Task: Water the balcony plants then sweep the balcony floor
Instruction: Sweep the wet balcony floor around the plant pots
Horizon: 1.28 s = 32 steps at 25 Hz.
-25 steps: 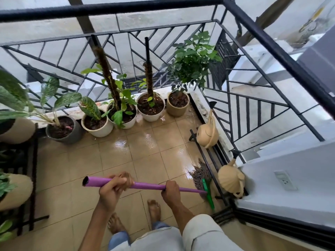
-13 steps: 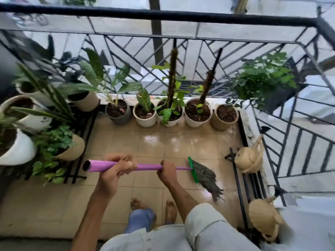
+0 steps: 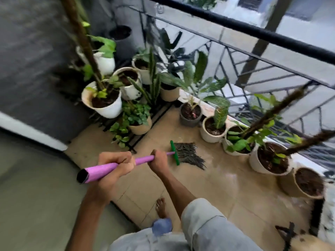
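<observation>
Now we grip broom (image 3: 183,155) two-handed: left hand (image 3: 116,165) wraps smooth purple handle near capped end, right hand (image 3: 158,161) clenches it just before green crossbar; dark stringy bristles fan beyond on glossy beige tiles (image 3: 226,178), near potted plants (image 3: 215,127).

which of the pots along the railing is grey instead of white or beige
The grey pot at the far end of the railing row, nearest the corner plant stand. It is dark grey; the others in that row are white or beige.

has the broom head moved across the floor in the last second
Yes. The broom head has swept left along the row of pots, from the railing corner by the watering cans to near the grey pot.
</observation>
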Motion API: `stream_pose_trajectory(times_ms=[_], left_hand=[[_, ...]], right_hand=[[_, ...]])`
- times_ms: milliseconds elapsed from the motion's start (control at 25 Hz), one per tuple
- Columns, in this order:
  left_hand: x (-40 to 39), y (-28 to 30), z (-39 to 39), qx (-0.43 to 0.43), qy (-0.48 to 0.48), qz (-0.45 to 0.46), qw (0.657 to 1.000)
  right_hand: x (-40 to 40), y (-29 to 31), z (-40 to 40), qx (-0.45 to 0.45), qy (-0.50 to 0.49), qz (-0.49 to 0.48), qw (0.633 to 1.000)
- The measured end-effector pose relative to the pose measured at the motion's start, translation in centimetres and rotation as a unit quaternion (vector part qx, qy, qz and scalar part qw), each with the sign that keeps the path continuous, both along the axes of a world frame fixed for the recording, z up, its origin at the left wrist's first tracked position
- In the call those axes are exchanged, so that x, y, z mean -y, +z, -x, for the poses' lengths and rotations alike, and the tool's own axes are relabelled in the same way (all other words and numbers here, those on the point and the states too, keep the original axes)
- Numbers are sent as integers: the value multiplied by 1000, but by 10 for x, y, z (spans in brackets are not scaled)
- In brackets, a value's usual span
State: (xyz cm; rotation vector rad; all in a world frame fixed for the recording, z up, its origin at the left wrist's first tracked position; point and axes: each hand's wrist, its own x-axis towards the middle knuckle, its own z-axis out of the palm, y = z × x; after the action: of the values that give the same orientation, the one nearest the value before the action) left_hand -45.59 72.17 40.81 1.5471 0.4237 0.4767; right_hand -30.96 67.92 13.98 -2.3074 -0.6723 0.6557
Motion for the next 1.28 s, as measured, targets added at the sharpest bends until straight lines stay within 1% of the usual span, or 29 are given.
stream_pose_trajectory(times_ms=[80, 200, 320, 440, 520, 640, 720, 800, 920, 1000, 1120, 1280], left_hand=[[-25, 6, 26, -3, 71, 6, 997], [-55, 18, 63, -21, 99, -30, 994], [-82, 27, 102, -41, 155, -37, 986], [-101, 38, 130, -52, 182, -34, 981], [-111, 46, 135, -52, 171, -34, 983], [-130, 59, 125, -50, 151, -40, 986], [-147, 67, 112, -45, 167, -36, 984], [-170, 75, 96, -20, 210, -26, 977], [-222, 92, 70, 13, 291, -14, 956], [-254, 108, 56, 21, 319, -11, 947], [-289, 124, 39, 20, 301, -11, 953], [-322, 134, 8, -33, 241, -41, 969]], right_hand=[[-43, 2, 23, -3, 56, 3, 998], [-88, 10, 64, 5, 150, 7, 989], [-118, 19, 113, 41, 218, -35, 974], [-147, 11, 151, 11, 304, -36, 952], [-163, 8, 162, 21, 362, -22, 932], [-185, 24, 158, 20, 443, 6, 896], [-204, 41, 151, 26, 474, 21, 880], [-230, 59, 141, 40, 509, 16, 860], [-285, 82, 115, 25, 540, -3, 841], [-328, 95, 98, 24, 545, -20, 838], [-372, 106, 80, 28, 531, -54, 845], [-420, 104, 56, 11, 493, -92, 865]])
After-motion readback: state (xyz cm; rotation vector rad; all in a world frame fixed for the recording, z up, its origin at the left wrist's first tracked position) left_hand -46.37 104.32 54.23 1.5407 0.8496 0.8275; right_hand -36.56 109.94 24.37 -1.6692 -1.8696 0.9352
